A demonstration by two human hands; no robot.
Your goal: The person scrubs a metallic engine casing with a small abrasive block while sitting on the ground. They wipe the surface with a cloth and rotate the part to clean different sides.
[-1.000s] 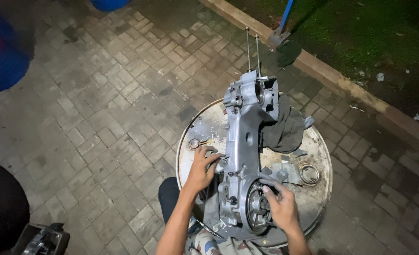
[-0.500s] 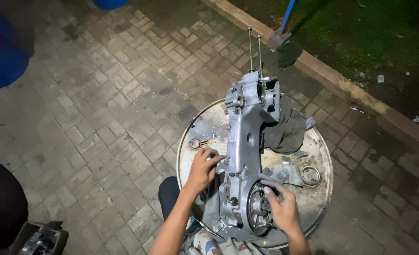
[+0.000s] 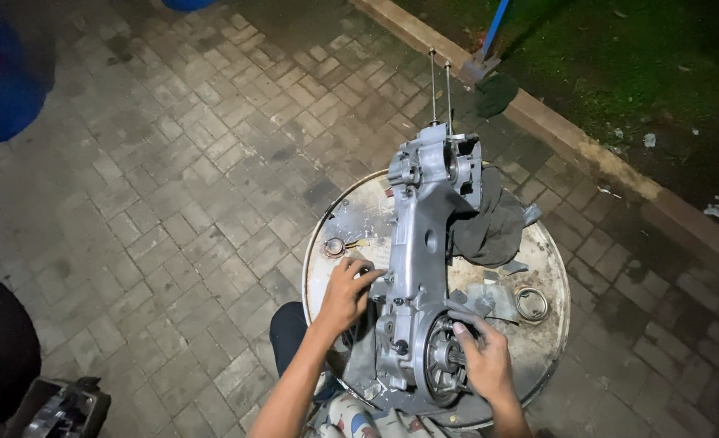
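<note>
Matt grey cast-metal engine casing [image 3: 421, 268], scuffed painted metal drum top [image 3: 351, 219], dark crumpled cloth [image 3: 485, 223], rough brick paving [image 3: 173, 162]

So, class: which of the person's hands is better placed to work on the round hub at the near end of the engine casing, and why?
Right. The right hand already lies against the round hub of the grey engine casing, fingers at its rim. The left hand grips the casing's left edge, farther from the hub, seemingly steadying it.

Silver-grey engine casing [image 3: 424, 268] on a whitish, stained drum top [image 3: 351, 223], beside a dark grey rag [image 3: 489, 227].
</note>
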